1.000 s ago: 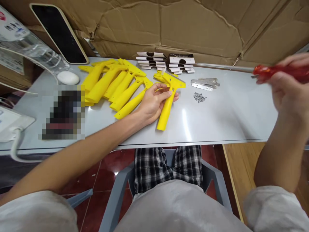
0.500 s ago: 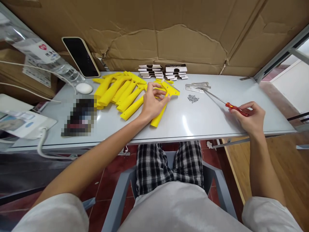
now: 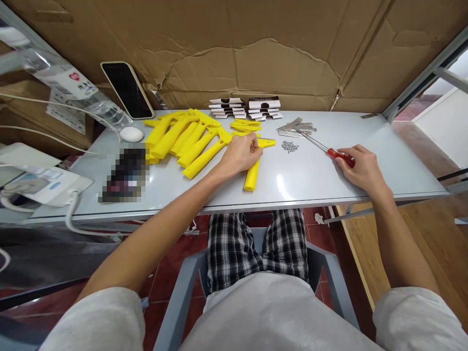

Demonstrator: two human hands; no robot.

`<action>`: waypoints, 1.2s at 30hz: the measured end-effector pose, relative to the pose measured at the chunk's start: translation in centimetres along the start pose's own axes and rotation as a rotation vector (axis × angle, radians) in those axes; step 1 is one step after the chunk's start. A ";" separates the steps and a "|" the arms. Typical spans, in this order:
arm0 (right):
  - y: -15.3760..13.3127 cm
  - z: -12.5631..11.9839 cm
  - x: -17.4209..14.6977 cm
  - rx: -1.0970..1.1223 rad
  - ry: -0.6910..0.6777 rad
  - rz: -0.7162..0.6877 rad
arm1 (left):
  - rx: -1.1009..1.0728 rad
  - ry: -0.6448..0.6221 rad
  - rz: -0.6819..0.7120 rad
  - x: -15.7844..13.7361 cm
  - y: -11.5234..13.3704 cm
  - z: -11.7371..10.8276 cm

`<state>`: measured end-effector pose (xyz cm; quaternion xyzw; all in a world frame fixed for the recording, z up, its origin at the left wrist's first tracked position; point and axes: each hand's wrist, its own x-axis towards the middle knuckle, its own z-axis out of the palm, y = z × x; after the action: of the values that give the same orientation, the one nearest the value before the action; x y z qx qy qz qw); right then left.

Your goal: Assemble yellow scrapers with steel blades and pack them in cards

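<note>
At the middle of the grey tabletop (image 3: 310, 187), the left hand (image 3: 239, 155) has its thumb and fingers drawn together on the neck of a yellow scraper (image 3: 251, 178), whose hollow-looking handle points toward the person and whose head sticks out to the right past the fingertips; the knuckles hide part of it. Toward the table's right end, the right hand (image 3: 361, 168) wraps its fingers round the red handle of a screwdriver (image 3: 341, 157), its shaft slanting away to the left so that the tip meets a loose heap of flat metal strips (image 3: 300, 127). Between the two hands, just right of the scraper's head, lies a small pile of screws (image 3: 290, 146). Some thin yellow pieces (image 3: 245, 125) lie just beyond the left hand, and behind them stand two stacks of white-and-black folded packets (image 3: 263, 107) near the cardboard (image 3: 234, 53) at the back. To the left of that hand, more yellow scrapers (image 3: 179, 139) lie overlapped in a row. Farther left are a white oval object (image 3: 131, 134), a phone (image 3: 127, 91) leaning upright, a clear bottle (image 3: 91, 95) lying slanted and a pixelated dark object (image 3: 124, 176).
</note>
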<state>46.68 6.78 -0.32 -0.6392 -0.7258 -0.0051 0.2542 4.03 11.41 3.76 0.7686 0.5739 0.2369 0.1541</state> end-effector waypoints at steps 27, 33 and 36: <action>-5.4 1.2 -0.1 -0.188 0.100 -0.062 | 0.150 0.016 0.111 -8.4 -2.2 -2.3; -15.1 3.7 -1.6 -0.015 -0.124 -0.273 | 0.176 0.017 0.183 -10.3 -3.9 -0.5; -17.4 4.8 -1.7 0.007 -0.238 -0.301 | 0.218 -0.013 0.151 -10.3 -3.7 -0.2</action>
<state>28.82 3.58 0.35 -0.5186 -0.8382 0.0348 0.1651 -1.41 2.65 0.14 0.8233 0.5358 0.1790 0.0552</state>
